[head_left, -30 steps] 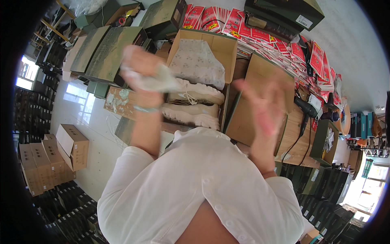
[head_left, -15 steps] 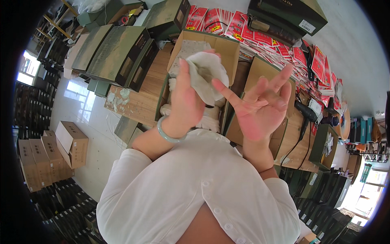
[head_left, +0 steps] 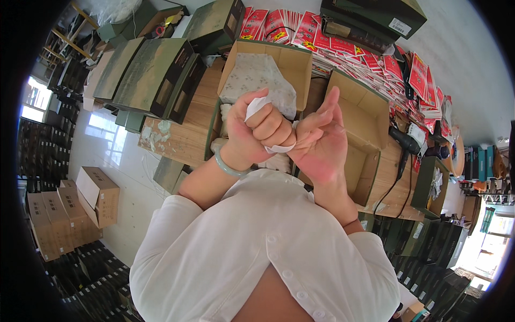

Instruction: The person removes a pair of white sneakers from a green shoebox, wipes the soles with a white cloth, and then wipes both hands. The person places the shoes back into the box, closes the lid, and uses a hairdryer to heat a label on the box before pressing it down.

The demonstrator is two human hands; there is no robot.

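Observation:
My left hand is closed in a fist around a crumpled thin white sheet of paper, whose edges stick out above and below the fingers. Beside it, my right hand is open, its fingers pointing up and its inner edge against the left fist and the sheet. Both hands are over an open green-rimmed cardboard box. In that box lie a pale sheet of patterned tissue paper and cream-coloured padded pieces, partly hidden by my hands.
Another open box stands to the right, near a black hair dryer. Red printed packets are heaped along the back. Green shoe boxes are stacked at the left of the wooden table. Brown cartons sit on the floor.
The white sheet, earlier spread loosely at my left hand, is now crumpled inside the left fist. My right hand has moved left against it, and the patterned tissue is uncovered.

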